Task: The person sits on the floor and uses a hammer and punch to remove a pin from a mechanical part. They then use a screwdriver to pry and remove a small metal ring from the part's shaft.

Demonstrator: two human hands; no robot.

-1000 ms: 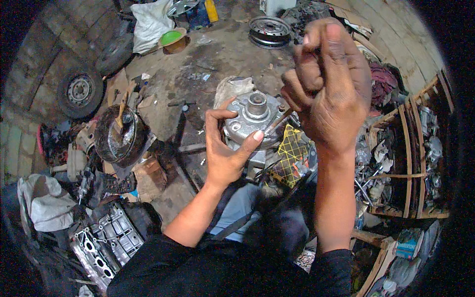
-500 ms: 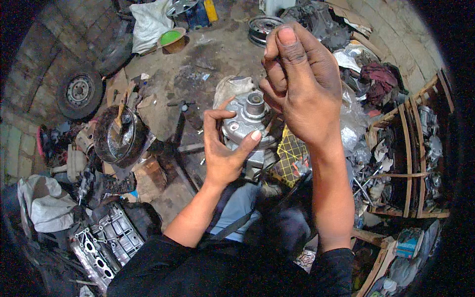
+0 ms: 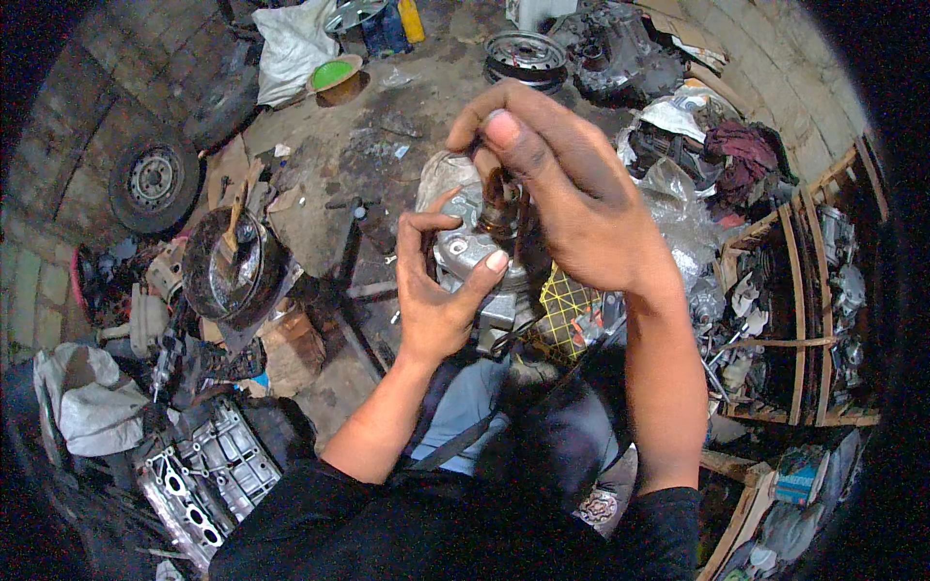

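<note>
A grey metal housing (image 3: 467, 256), with a raised round neck on top, stands in front of me. My left hand (image 3: 438, 290) grips its near left side, thumb on the upper face and fingers around the rim. Over the neck arches my right hand (image 3: 581, 198), its fingers curled downward and the thumb bent alongside the forefinger. Its fingertips are in shadow and partly hidden, so whether they hold a small part or the neck itself cannot be made out. Behind the housing lies a pale cloth (image 3: 448, 172).
A black basin (image 3: 225, 266) with a brush stands left, below a wheel with tyre (image 3: 155, 181). An engine block (image 3: 208, 474) lies lower left. A wheel rim (image 3: 526, 58) is at the back. Wooden crates (image 3: 800, 320) hold metal parts on the right.
My right hand has come down and left from above, turning from a raised closed pinch to fingers curled over the housing's neck. My left hand has stayed on the housing.
</note>
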